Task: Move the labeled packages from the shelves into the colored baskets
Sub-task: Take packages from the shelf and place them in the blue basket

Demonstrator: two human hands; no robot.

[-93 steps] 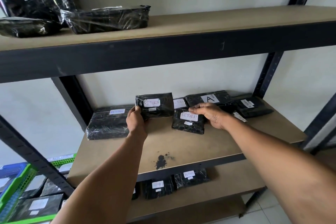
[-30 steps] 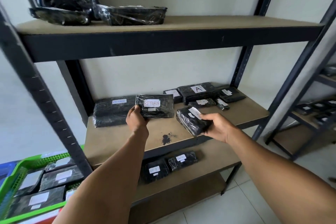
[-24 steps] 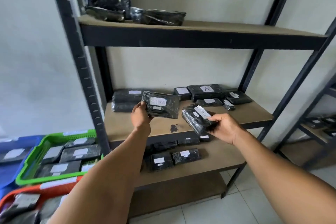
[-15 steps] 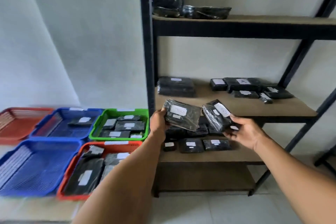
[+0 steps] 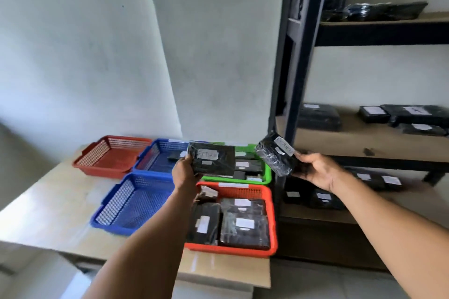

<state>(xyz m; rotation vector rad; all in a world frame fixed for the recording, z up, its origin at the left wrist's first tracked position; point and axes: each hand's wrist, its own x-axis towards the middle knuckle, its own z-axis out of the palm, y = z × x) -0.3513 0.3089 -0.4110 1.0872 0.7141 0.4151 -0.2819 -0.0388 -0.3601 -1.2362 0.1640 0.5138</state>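
Note:
My left hand [image 5: 185,173] grips a flat black package [image 5: 213,161] with a white RETURN label, held above the green basket [image 5: 266,172]. My right hand [image 5: 318,172] holds a second, smaller black package [image 5: 277,156], also labeled, in front of the shelf post. Below both lies the near orange basket [image 5: 272,221] with several labeled black packages. More black packages [image 5: 318,119] rest on the middle shelf [image 5: 364,143] at right.
Two blue baskets [image 5: 126,211] and a red basket [image 5: 109,160] stand on a low cardboard-covered surface [image 5: 60,201] to the left; the far blue one holds one package. The black shelf post [image 5: 291,80] rises just right of the baskets. Lower shelf packages [image 5: 323,198] sit behind my right forearm.
My view has swung left from the shelf to the baskets. Both hands carried their packages away from the shelf and now hold them over the green and orange baskets.

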